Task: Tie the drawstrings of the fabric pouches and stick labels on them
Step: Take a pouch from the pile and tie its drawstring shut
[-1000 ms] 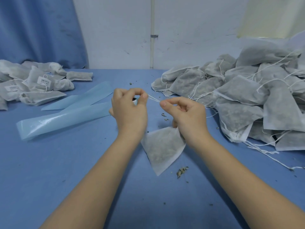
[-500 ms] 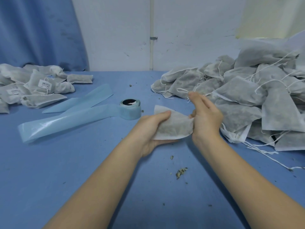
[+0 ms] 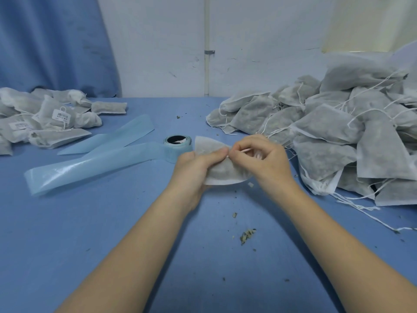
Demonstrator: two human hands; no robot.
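A grey-white fabric pouch (image 3: 222,175) filled with dried herbs lies sideways between my hands just above the blue table. My left hand (image 3: 194,168) grips its left side, thumb on top. My right hand (image 3: 262,158) has curled fingers over the pouch's right end and pinches something small and white against it next to my left thumb; I cannot tell if it is a string or a label. Behind the pouch stands a blue label roll (image 3: 177,145), its backing strip (image 3: 90,163) trailing left.
A large heap of untied pouches (image 3: 327,134) with loose white strings fills the right side. A smaller pile of tied, labelled pouches (image 3: 45,118) lies at the far left. Herb crumbs (image 3: 247,234) dot the blue table (image 3: 112,233). A wall and a blue curtain stand behind.
A second ago both hands pulled a string taut above the hanging pouch. Since then the pouch was turned sideways into my left hand, and my right hand came down onto its right end.
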